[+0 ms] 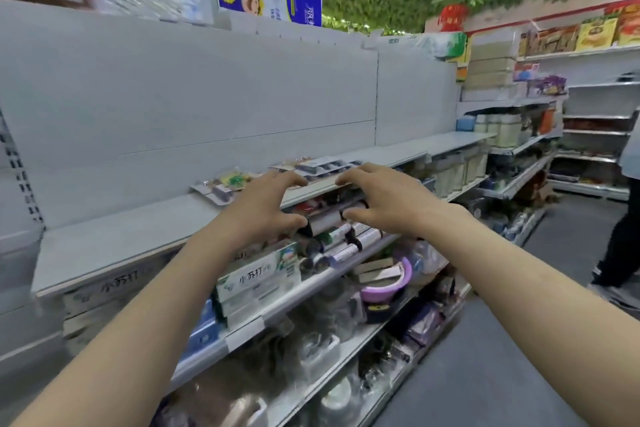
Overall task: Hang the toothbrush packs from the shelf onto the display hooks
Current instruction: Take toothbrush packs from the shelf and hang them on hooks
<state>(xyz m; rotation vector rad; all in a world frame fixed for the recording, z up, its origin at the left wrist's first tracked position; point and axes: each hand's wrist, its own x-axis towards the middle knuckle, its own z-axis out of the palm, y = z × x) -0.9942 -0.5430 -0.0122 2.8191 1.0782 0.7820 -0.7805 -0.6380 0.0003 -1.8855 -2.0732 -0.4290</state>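
Two clusters of toothbrush packs (225, 185) lie on one shelf (121, 239); left hand (264, 209) and right hand (388, 202) hover, grips spread, empty.

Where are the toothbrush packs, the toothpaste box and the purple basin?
toothbrush packs (225, 186): head view, on the top pack of the left pile.
toothpaste box (259, 279): head view, on its white front face.
purple basin (381, 289): head view, on its front rim.

The left forearm (166, 295) and right forearm (502, 274) are bare along all their visible length. The left hand (266, 208) and right hand (384, 204) are bare too, with slender fingers; blur hides finer detail.
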